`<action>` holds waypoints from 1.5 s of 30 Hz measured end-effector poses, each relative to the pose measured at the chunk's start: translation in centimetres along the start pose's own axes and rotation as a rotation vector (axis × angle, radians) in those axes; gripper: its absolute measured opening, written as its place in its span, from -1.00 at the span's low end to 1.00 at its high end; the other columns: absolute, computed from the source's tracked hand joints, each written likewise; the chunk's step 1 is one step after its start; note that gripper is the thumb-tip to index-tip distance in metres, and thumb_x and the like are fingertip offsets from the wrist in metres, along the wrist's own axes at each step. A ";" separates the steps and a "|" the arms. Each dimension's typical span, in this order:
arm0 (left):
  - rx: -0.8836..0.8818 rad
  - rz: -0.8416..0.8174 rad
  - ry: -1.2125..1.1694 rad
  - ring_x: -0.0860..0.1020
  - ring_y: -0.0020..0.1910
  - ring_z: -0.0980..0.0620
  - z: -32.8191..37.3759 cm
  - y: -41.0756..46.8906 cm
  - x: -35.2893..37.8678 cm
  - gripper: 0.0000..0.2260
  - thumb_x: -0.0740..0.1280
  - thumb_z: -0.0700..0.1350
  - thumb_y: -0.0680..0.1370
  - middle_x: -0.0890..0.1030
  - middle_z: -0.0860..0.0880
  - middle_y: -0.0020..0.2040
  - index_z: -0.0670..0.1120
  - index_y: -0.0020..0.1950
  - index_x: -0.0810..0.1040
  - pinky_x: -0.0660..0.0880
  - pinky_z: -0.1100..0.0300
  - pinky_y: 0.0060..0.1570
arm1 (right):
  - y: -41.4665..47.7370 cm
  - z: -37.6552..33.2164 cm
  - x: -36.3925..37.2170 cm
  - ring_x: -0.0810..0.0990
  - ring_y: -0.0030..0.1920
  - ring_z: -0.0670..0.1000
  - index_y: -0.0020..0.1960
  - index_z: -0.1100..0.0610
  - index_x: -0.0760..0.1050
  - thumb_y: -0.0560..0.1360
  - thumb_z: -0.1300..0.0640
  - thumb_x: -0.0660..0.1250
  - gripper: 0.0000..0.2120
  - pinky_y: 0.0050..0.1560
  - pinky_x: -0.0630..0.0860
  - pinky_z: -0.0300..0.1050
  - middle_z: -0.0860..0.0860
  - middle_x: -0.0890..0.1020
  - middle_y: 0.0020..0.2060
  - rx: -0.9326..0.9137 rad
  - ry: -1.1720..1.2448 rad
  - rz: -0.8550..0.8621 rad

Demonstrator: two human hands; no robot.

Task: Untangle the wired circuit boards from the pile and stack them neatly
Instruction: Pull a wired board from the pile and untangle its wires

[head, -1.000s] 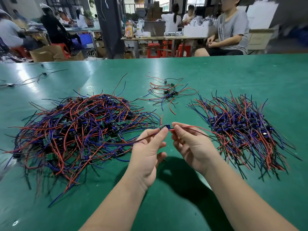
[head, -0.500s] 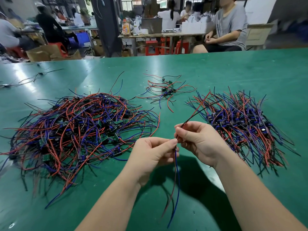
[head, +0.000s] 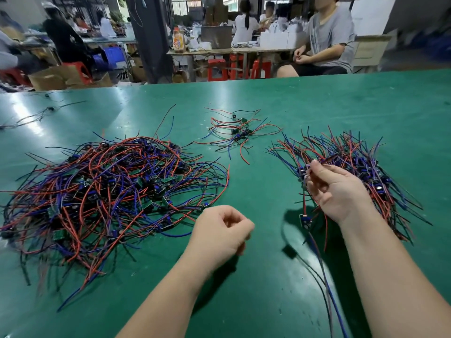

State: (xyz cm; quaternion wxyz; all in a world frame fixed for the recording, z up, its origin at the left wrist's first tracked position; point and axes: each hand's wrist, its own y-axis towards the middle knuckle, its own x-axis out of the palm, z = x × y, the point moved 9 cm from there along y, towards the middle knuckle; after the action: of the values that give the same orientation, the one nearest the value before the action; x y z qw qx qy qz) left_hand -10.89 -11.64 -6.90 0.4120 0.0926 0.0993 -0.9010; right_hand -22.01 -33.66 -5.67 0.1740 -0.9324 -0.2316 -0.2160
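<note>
Desk (head: pixel 268 106), green: the big tangled pile (head: pixel 109 186) lies at left and looks the same as half a second ago. The sorted stack (head: pixel 353 162) at right is also unchanged, and so is the small loose cluster (head: pixel 238 132) further back between them.

Change: the hands were together at centre working on one unit and have now split. The right hand (head: pixel 339 191) has swung over to the near-left edge of the sorted stack and taken the wired circuit board (head: pixel 304 219) with it. The left hand (head: pixel 219 232) has let go and dropped back toward the right fringe of the tangled pile.

Meaning: this unit looks free of the pile and is probably about to be laid on the stack. Most of the pile is still left to do.

Right hand: thumb and fingers pinch the upper wires, palm over the stack edge. The board dangles below the hand, just above the desk and clear of the stack, with its red, blue and black leads (head: pixel 327 276) trailing toward the camera.

Left hand: curled into a loose fist with nothing visible in it. It is held above the desk and does not touch the pile.
</note>
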 end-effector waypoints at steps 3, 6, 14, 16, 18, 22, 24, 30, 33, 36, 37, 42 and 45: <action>0.009 0.096 -0.120 0.57 -0.45 0.07 0.1 0.3 -0.7 -0.80 0.48 -0.02 0.42 0.65 -0.15 -0.25 -0.13 -0.15 0.58 0.54 0.18 -0.41 | -0.1 1.1 0.9 0.58 -0.50 -0.07 -0.21 0.20 0.50 0.41 0.26 0.44 -0.88 -0.54 0.46 -0.33 0.07 0.61 -0.41 0.040 -0.025 -0.033; -0.096 -0.010 -0.245 0.66 -0.32 0.05 -0.5 -0.1 1.4 -0.52 0.55 0.12 0.28 0.69 -0.13 -0.18 -0.17 0.02 0.58 0.57 0.21 -0.35 | -0.7 1.7 2.2 0.57 -0.50 -0.08 -0.24 0.20 0.47 0.40 0.28 0.44 -0.86 -0.49 0.51 -0.31 0.04 0.60 -0.49 0.026 -0.004 -0.053; -0.137 -0.106 -0.351 0.58 -0.45 0.02 -1.2 -0.2 3.6 -0.90 0.49 -0.26 0.41 0.64 -0.15 -0.37 -0.26 -0.20 0.61 0.55 0.22 -0.38 | -2.2 3.3 4.1 0.52 -0.56 -0.09 -0.33 0.20 0.44 0.39 0.35 0.45 -0.78 -0.48 0.52 -0.27 0.01 0.57 -0.55 -0.064 -0.100 -0.090; -0.129 -0.148 -0.361 0.59 -0.43 0.03 -1.0 -0.2 3.1 -0.94 0.46 -0.29 0.43 0.64 -0.14 -0.35 -0.23 -0.22 0.62 0.55 0.24 -0.38 | -2.1 3.1 3.8 0.53 -0.53 -0.08 -0.34 0.18 0.46 0.37 0.35 0.46 -0.77 -0.46 0.52 -0.25 0.00 0.59 -0.52 -0.095 -0.117 -0.065; -0.100 -0.172 -0.322 0.59 -0.42 0.03 -0.5 -0.2 2.2 -0.94 0.45 -0.29 0.44 0.64 -0.13 -0.35 -0.21 -0.24 0.62 0.56 0.23 -0.35 | -2.1 2.8 3.5 0.56 -0.48 -0.08 -0.34 0.17 0.48 0.37 0.37 0.46 -0.77 -0.43 0.54 -0.25 -0.01 0.62 -0.48 -0.121 -0.120 -0.054; -0.100 -0.245 -0.257 0.57 -0.41 0.01 -0.2 -0.5 1.4 -0.91 0.47 -0.26 0.43 0.63 -0.17 -0.34 -0.20 -0.27 0.63 0.54 0.25 -0.38 | -2.1 2.8 3.4 0.58 -0.46 -0.08 -0.32 0.18 0.48 0.38 0.37 0.44 -0.80 -0.42 0.55 -0.26 -0.01 0.61 -0.49 -0.095 -0.104 -0.053; -0.107 -0.302 -0.200 0.57 -0.42 0.02 -0.3 -0.8 1.7 -0.90 0.47 -0.25 0.43 0.62 -0.16 -0.35 -0.19 -0.29 0.62 0.53 0.26 -0.40 | -2.1 2.7 3.2 0.59 -0.48 -0.05 -0.30 0.19 0.48 0.40 0.35 0.44 -0.82 -0.45 0.54 -0.26 0.00 0.60 -0.51 -0.084 -0.085 -0.043; -0.158 -0.443 -0.077 0.60 -0.41 0.02 -1.0 -1.4 2.1 -0.91 0.49 -0.22 0.41 0.64 -0.12 -0.35 -0.17 -0.28 0.65 0.52 0.25 -0.41 | -1.6 2.2 2.6 0.53 -0.58 -0.05 -0.29 0.13 0.37 0.51 0.20 0.37 -0.74 -0.58 0.41 -0.32 0.00 0.50 -0.61 -0.079 -0.101 -0.031; -0.188 -0.495 -0.071 0.60 -0.42 0.02 -1.4 -1.8 2.5 -0.90 0.48 -0.19 0.43 0.64 -0.13 -0.34 -0.15 -0.28 0.65 0.53 0.25 -0.42 | -1.0 1.7 1.5 0.49 -0.61 -0.08 -0.27 0.11 0.32 0.57 0.13 0.31 -0.73 -0.60 0.37 -0.34 -0.01 0.49 -0.61 -0.082 -0.075 0.018; -0.199 -0.311 -0.322 0.60 -0.42 0.04 -0.8 -0.6 1.3 -0.89 0.48 -0.14 0.37 0.65 -0.14 -0.31 -0.16 -0.31 0.65 0.52 0.27 -0.43 | -0.5 1.2 -0.6 0.59 -0.52 -0.02 -0.14 0.19 0.39 0.64 0.12 0.14 -0.77 -0.51 0.49 -0.28 0.10 0.59 -0.45 -0.076 -0.008 0.156; -0.206 -0.220 -0.427 0.61 -0.42 0.05 -0.8 0.0 0.5 -0.89 0.47 -0.13 0.35 0.65 -0.13 -0.31 -0.17 -0.32 0.65 0.52 0.28 -0.45 | -0.5 0.9 -1.4 0.61 -0.48 0.00 -0.11 0.19 0.40 0.64 0.15 0.08 -0.79 -0.47 0.51 -0.25 0.13 0.59 -0.38 -0.087 0.021 0.216; -0.199 0.114 -0.713 0.61 -0.45 0.09 -1.6 1.4 -3.2 -0.91 0.38 -0.23 0.48 0.65 -0.10 -0.35 -0.24 -0.19 0.59 0.57 0.28 -0.45 | -1.3 -0.6 0.0 0.50 -0.49 0.01 -0.16 0.16 0.42 0.55 0.27 0.18 -0.88 -0.49 0.40 -0.24 0.08 0.52 -0.41 -0.190 -0.082 0.140; -0.191 0.136 -0.666 0.59 -0.46 0.11 -2.0 1.5 -3.1 -0.93 0.40 -0.22 0.48 0.65 -0.08 -0.36 -0.21 -0.18 0.58 0.56 0.29 -0.45 | -4.1 1.7 6.1 0.53 -0.50 -0.04 -0.23 0.13 0.51 0.48 0.28 0.37 -0.86 -0.51 0.44 -0.25 0.03 0.56 -0.43 -0.295 -0.445 -0.285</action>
State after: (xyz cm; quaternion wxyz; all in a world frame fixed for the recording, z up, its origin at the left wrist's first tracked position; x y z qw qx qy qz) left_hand -7.58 -9.79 -8.19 0.4879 -0.2387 0.0370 -0.8388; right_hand -18.66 -27.30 -3.27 -0.0503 -0.9301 -0.3589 -0.0599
